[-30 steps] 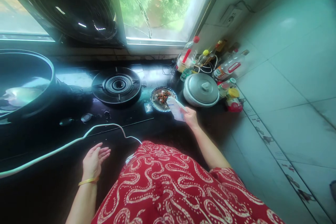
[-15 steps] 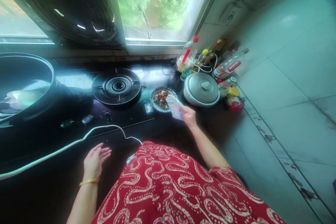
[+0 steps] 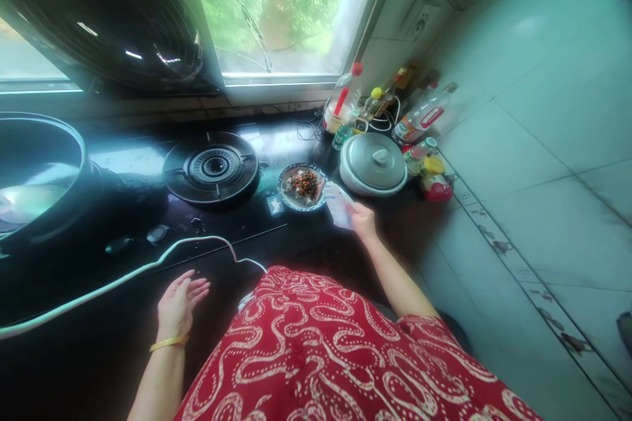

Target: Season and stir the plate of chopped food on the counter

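Wide dark countertop (image 3: 306, 243) fills the view, glossy and black, running under a window (image 3: 276, 20) full of green leaves. Right of it, a wall (image 3: 543, 145) of large pale glazed tiles, with a strip of small patterned tiles low down. A big round black fan (image 3: 99, 26) sits against the window on the left, light glinting off its grille. Far left, a large dark wok (image 3: 69, 145), shiny inside. Centre of the counter, a round black gas burner (image 3: 213, 168) with a ringed metal middle. To its right, a squat round pot with a grey metal lid (image 3: 374, 162) and a knob on top. Behind and beside that pot, a cluster of plastic bottles (image 3: 419, 120), red and yellow caps; their labels are too blurred to read, and no writing anywhere comes out legible. A white cord (image 3: 123, 276) snakes across the counter front. Between burner and pot, a small patterned-rim plate (image 3: 302, 185) with a heap of chopped red and dark bits. Right hand (image 3: 363, 220) is out over the counter, fingers closed around a pale, translucent packet (image 3: 340, 204), which hangs just beside the plate's right edge, near the pot. Left hand (image 3: 178, 302) floats low over the counter near the cord, fingers loosely spread, holding nothing; a yellow bangle (image 3: 166, 342) circles the wrist. Red dress with white squiggles at the bottom.
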Motion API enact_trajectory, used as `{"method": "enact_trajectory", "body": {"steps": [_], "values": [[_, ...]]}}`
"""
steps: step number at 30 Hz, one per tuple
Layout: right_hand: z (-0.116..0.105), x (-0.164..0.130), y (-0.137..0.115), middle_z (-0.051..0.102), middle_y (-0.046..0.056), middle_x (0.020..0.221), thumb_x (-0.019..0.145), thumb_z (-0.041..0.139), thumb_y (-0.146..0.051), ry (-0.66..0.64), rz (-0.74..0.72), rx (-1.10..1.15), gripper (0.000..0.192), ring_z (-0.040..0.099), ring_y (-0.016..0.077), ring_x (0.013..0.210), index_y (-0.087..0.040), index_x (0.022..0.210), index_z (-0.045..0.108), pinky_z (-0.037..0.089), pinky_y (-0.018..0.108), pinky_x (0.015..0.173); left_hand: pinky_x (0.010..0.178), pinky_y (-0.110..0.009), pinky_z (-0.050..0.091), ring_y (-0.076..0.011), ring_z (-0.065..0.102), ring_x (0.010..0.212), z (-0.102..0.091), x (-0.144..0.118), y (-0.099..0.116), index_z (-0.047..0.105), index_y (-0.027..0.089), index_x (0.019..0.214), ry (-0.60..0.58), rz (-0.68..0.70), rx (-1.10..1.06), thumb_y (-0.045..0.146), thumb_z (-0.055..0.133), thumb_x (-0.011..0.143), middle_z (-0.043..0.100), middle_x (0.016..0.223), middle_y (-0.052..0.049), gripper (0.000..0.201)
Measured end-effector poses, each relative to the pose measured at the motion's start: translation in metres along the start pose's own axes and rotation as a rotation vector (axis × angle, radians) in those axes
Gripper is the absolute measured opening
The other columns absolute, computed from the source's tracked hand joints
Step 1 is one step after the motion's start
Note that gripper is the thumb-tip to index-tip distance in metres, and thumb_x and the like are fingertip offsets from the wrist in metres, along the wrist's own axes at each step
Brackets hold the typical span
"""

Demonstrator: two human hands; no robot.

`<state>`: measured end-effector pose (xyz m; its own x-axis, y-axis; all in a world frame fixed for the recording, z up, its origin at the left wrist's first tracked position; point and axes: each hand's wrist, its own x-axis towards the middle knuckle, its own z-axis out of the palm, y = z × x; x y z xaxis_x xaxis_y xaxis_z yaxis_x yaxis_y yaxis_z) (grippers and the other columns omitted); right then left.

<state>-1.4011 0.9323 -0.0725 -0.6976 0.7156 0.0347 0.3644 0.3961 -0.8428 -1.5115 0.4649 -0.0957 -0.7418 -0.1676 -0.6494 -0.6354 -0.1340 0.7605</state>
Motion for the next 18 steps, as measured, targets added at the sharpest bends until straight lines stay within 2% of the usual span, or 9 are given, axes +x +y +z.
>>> {"method": "enact_trajectory", "body": {"steps": [8,12,18], "values": [[0.000,0.007,-0.001,0.072,0.009,0.080,0.083,0.055,-0.071,0.069,-0.037,-0.023,0.061,0.064,0.0220,0.076,-0.015,0.089,0.077,0.046,0.029,0.066,0.055,-0.023,0.059,-0.0165,0.071,0.057,0.001,0.003,-0.002,0.062,0.015,0.100,-0.004,-0.007,0.017,0.014,0.054,0.087,0.070,0.064,-0.003,0.015],[0.004,0.010,-0.002,0.072,0.008,0.079,0.084,0.054,-0.063,0.047,-0.023,-0.066,0.054,0.065,0.0226,0.075,-0.015,0.091,0.079,0.046,0.030,0.067,0.056,-0.023,0.060,-0.0163,0.071,0.058,0.000,0.005,-0.003,0.062,0.015,0.100,-0.013,-0.002,0.005,0.013,0.055,0.087,0.070,0.064,-0.003,0.015],[0.004,0.012,-0.004,0.073,0.009,0.082,0.084,0.053,-0.064,0.055,-0.027,-0.066,0.055,0.065,0.0229,0.076,-0.016,0.091,0.078,0.047,0.029,0.066,0.056,-0.023,0.059,-0.0165,0.071,0.058,0.000,0.004,-0.003,0.062,0.015,0.100,-0.008,0.003,0.012,0.014,0.055,0.087,0.070,0.065,-0.003,0.015]]}}
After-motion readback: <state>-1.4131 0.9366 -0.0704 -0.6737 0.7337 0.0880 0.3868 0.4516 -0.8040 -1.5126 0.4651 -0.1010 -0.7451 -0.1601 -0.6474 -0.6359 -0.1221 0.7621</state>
